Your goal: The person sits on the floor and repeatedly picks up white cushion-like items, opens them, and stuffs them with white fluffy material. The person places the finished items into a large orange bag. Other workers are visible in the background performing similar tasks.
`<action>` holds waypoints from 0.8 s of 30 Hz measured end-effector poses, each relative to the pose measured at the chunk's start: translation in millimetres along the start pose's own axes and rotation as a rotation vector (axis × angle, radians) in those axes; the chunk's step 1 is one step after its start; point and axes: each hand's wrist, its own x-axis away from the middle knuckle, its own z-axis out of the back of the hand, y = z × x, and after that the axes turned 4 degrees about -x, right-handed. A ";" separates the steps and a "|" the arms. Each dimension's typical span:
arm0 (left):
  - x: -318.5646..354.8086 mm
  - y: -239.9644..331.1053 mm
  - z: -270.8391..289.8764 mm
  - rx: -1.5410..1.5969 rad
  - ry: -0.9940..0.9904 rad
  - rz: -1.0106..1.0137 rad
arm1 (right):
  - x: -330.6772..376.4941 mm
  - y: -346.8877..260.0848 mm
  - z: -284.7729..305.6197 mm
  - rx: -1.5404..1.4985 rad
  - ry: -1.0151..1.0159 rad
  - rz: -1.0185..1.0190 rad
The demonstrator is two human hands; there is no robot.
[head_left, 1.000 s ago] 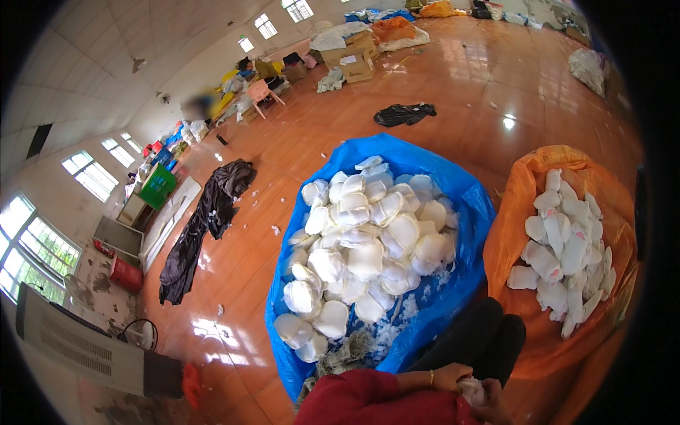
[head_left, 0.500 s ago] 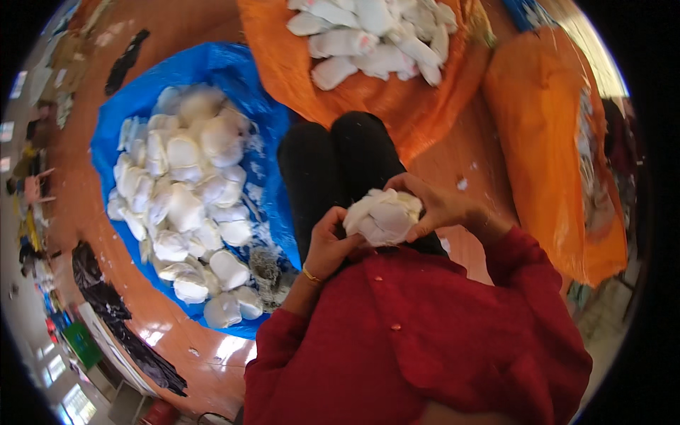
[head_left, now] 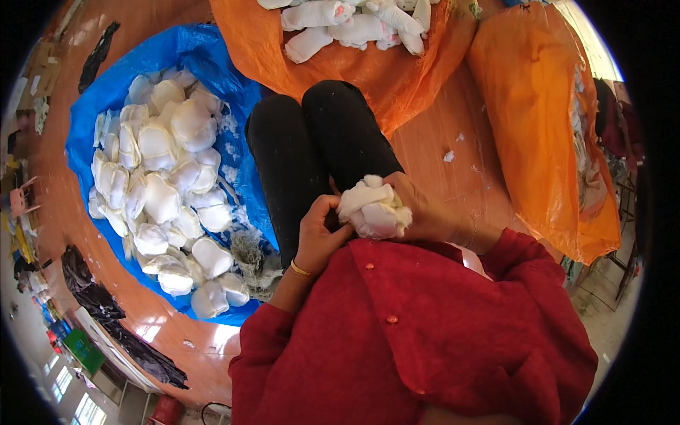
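Over my lap, a bunched white fabric pad [head_left: 377,214] shows soft, crumpled folds and fluffy edges. My right hand [head_left: 425,210] is wrapped round its right side, some fingers hidden behind it. At the pad's left edge my left hand [head_left: 319,230] is closed, with thumb and index finger against the fabric. To my left, similar rounded white pads [head_left: 161,200] lie heaped on a blue plastic sheet [head_left: 251,131]. Some of them look puffed, others flat.
Ahead, an orange sheet [head_left: 397,99] bears stuffed white pieces with pink marks [head_left: 354,27]. An upright orange sack [head_left: 528,120] stands at the right. Grey-green fluff [head_left: 251,258] lies by the blue sheet's near edge. Black plastic [head_left: 120,322] lies on the reddish floor at the left.
The pad, earlier rounder and spread between both hands, is now bunched and folded. My right hand has closed further round it. The whole view has shifted slightly.
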 end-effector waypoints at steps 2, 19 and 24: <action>0.8 4.7 2.9 -0.247 -0.013 -0.111 | 4.7 -1.1 -4.2 0.054 0.034 0.056; -16.6 4.5 -8.9 -0.615 0.020 -0.397 | 10.9 -5.2 -28.0 0.404 0.174 -0.227; -15.8 -6.9 -23.5 -0.558 0.063 -0.509 | 6.3 19.8 -40.7 -0.024 0.204 -0.350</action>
